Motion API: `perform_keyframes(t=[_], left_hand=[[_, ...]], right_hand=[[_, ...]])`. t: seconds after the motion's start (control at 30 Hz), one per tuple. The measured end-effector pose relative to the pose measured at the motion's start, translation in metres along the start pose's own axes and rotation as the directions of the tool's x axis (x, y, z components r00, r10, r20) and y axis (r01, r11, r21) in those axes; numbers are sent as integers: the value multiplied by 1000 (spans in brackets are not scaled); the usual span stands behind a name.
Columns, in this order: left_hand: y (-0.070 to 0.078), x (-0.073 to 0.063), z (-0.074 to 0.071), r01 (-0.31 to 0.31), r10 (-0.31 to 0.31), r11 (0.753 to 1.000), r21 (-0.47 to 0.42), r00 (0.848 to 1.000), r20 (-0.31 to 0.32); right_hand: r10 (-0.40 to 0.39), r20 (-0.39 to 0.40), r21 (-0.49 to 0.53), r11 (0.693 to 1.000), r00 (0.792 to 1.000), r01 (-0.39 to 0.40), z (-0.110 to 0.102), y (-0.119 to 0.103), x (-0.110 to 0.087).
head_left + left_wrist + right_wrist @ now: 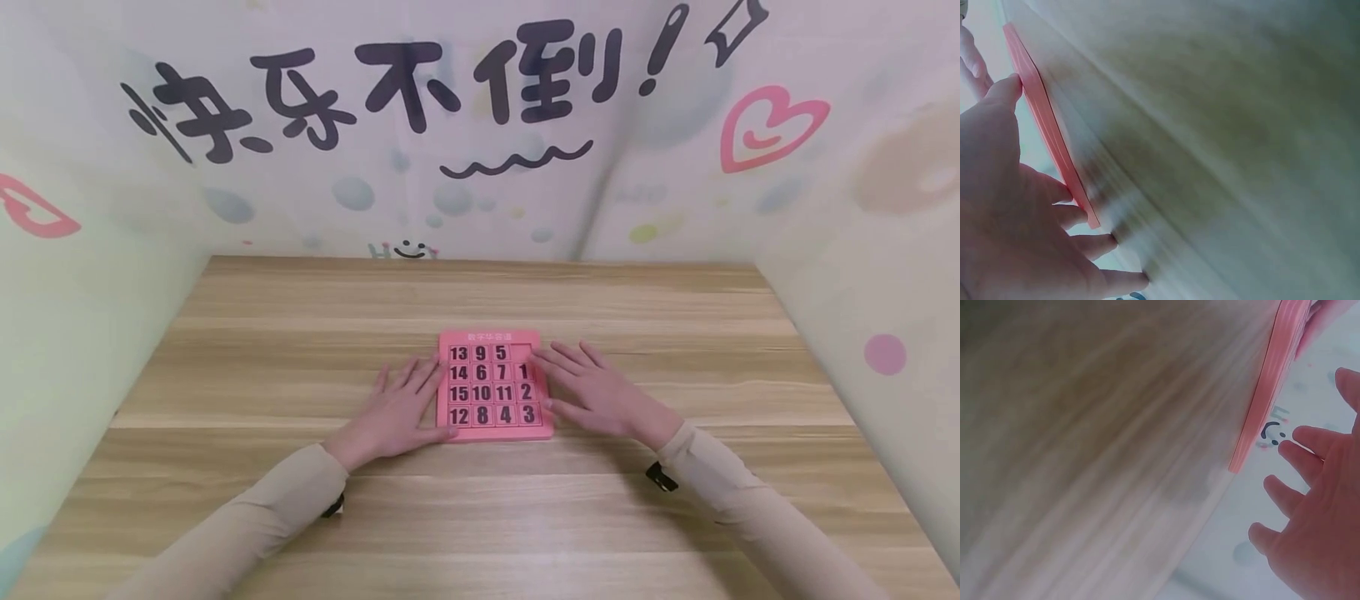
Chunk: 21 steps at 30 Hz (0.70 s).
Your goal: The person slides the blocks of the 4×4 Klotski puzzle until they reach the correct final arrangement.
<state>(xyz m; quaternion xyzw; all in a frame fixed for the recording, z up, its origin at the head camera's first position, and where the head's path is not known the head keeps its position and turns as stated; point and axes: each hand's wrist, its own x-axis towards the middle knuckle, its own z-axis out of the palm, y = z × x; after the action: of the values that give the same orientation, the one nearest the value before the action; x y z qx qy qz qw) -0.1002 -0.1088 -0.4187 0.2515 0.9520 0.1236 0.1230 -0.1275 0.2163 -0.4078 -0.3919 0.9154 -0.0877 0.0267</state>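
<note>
A pink number sliding puzzle (493, 432) lies flat on the wooden table, its numbered tiles facing up. The slot at its far right corner has no tile; tiles 1, 2 and 3 fill the rest of that column. My left hand (393, 419) is at the left side, with the thumb on the near left corner and fingertips along the edge. In the left wrist view, that thumb and two fingers meet the puzzle's side (1047, 119). Over the right edge, my right hand (600, 394) has its fingers spread, and in the right wrist view they stand apart from the frame (1266, 387).
The wooden table (300, 317) extends around the puzzle on all sides. Behind it rises a printed white wall (360, 183) with dark lettering, and pale side walls (862, 275) border it left and right. Both wrists wear small black straps (662, 477).
</note>
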Motion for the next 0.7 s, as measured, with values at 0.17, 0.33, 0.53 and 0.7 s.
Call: perform_keyframes(t=[0.17,0.33,0.53,0.7], left_hand=[[0,0,0,2,-2,1000,0,1000,-2],[0,0,0,-2,2,1000,-2,1000,-3],[0,1,-1,-7,7,1000,2,1000,0],[0,2,-2,-6,6,1000,0,1000,2]], right_hand=[[-40,-14,-13,999,999,39,0,-1,0],[-77,0,-46,996,997,77,3,-1,-2],[-78,40,-48,996,996,79,6,-1,-4],[-85,27,-34,996,996,86,8,1,-4]])
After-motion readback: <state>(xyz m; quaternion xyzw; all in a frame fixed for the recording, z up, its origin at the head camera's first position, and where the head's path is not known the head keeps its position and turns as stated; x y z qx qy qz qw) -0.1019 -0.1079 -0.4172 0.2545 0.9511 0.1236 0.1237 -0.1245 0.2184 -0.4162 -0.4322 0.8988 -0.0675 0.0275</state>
